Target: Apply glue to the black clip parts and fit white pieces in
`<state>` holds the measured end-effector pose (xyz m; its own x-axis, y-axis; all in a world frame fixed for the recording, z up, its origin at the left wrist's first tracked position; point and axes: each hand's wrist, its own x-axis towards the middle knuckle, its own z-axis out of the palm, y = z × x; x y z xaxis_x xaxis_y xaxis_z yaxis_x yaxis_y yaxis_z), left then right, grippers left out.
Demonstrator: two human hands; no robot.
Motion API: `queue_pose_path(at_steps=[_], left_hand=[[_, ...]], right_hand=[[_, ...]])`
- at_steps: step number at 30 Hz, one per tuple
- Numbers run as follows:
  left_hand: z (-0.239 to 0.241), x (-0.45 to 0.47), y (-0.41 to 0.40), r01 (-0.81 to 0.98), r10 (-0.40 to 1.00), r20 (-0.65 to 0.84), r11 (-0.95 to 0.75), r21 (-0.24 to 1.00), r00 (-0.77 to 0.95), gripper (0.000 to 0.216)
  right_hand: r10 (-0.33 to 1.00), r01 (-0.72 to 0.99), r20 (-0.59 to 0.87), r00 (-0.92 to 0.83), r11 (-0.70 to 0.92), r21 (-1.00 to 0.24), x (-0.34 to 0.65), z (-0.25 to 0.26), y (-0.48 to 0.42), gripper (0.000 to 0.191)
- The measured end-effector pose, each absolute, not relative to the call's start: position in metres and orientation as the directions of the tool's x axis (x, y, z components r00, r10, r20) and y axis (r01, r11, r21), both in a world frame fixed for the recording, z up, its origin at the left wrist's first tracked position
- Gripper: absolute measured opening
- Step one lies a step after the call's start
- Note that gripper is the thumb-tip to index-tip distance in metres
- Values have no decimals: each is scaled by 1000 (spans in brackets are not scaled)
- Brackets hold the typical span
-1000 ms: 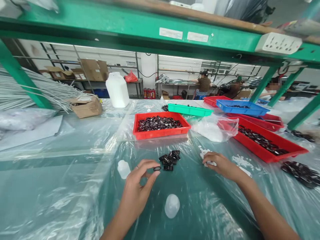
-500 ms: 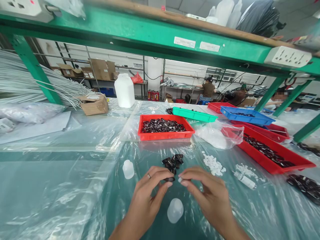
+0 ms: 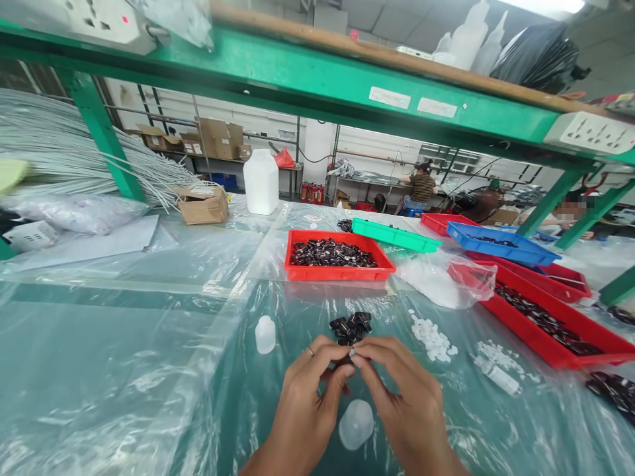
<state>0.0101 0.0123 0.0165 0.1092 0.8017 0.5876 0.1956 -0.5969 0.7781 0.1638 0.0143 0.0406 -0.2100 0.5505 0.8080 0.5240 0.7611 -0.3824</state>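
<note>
My left hand [image 3: 308, 390] is closed in a pinch on a small black part [image 3: 342, 362], mostly covered by the fingers. Against it, my right hand [image 3: 407, 387] pinches a tiny white piece [image 3: 352, 353] between thumb and forefinger. The fingertips of both hands meet; whether the white piece touches the black part I cannot tell. Just beyond them lies a small pile of black parts [image 3: 353, 324]. A translucent round container [image 3: 356, 424] sits between my wrists, and a small white bottle [image 3: 265, 334] stands to the left. Loose white pieces [image 3: 432, 339] are heaped on the right.
A red tray [image 3: 340, 272] of black parts stands ahead, with a green tray [image 3: 397, 237] behind it. Right are a clear plastic bag [image 3: 441, 281], a long red tray [image 3: 560, 344] and a blue tray [image 3: 503, 244]. A green shelf beam [image 3: 307, 73] crosses overhead. Two people sit farther back.
My hands have come together, bringing the white piece up to the black part. The whole view has shifted slightly, so the bench things appear farther right.
</note>
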Motion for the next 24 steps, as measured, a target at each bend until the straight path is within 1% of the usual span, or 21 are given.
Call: queue_pose_path(at_steps=[7, 12, 14, 17, 22, 24], left_hand=[[17, 13, 8, 249, 794, 603, -601, 759, 79, 18], [17, 15, 6, 279, 779, 625, -610, 741, 43, 20], [16, 15, 5, 292, 777, 629, -608, 738, 28, 20], [15, 14, 6, 310, 784, 620, -595, 742, 20, 19], [11, 5, 20, 346, 824, 566, -538, 769, 24, 15], [10, 2, 26, 351, 844, 536, -505, 789, 11, 26]], right_hand=[[550, 561, 791, -268, 756, -336, 169, 37, 8, 21], [537, 558, 786, -305, 770, -310, 168, 33, 4, 31], [558, 558, 779, -287, 758, -338, 165, 31, 2, 31], [634, 563, 731, -252, 710, -422, 159, 33, -2, 26], [732, 555, 587, -346, 664, -502, 180, 38, 8, 31], [778, 600, 553, -298, 603, -525, 218, 37, 23, 34]])
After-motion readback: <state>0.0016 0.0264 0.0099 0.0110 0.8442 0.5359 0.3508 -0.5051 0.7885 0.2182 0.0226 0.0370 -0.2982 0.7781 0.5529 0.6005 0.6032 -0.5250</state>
